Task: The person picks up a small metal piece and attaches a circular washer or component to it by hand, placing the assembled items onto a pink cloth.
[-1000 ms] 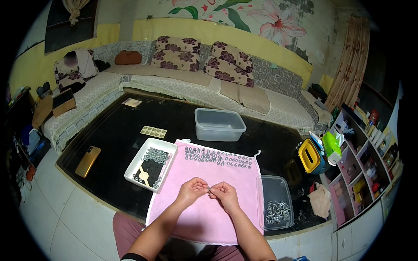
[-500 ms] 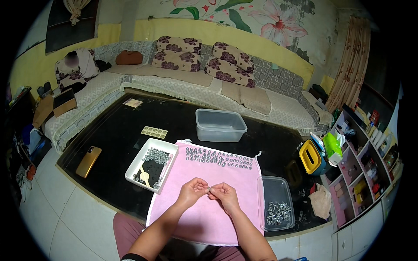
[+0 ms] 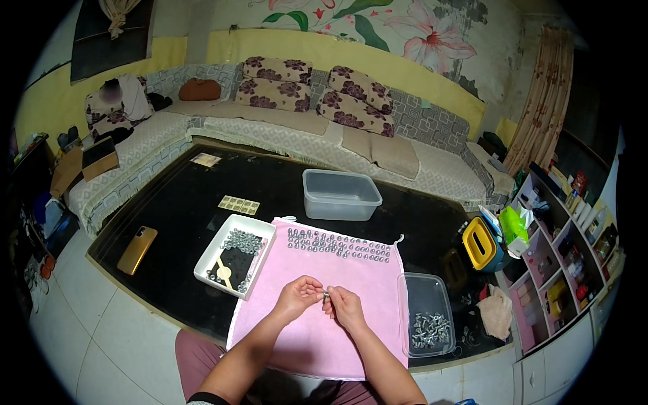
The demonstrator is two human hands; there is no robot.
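Over the pink cloth [image 3: 283, 344], my left hand [image 3: 298, 300] and my right hand [image 3: 347, 310] meet, fingertips pinched together. Between them is a small silvery metal piece [image 3: 326, 293], largely covered by the fingers; its exact kind cannot be made out. Beyond the hands, small round silver metal pieces [image 3: 337, 244] stand in rows along the cloth's far edge. Left of the cloth, a white tray [image 3: 203, 264] contains loose round metal pieces [image 3: 241, 241] and a cream-coloured flat strip with a round part [image 3: 224, 273]. To the right, a clear shallow tray [image 3: 425, 290] holds a heap of silver screw-like pieces [image 3: 430, 331].
An empty clear plastic box [image 3: 342, 208] stands beyond the cloth on the black table [image 3: 169, 182]. A gold phone [image 3: 138, 250] lies at the left, with a card of squares [image 3: 239, 204] farther in. At right are a yellow-topped box [image 3: 482, 244], a beige cloth [image 3: 495, 314] and a shelf [image 3: 540, 297].
My right hand has turned a little, its fingers shifting around the small metal piece. The left hand keeps almost the same place.
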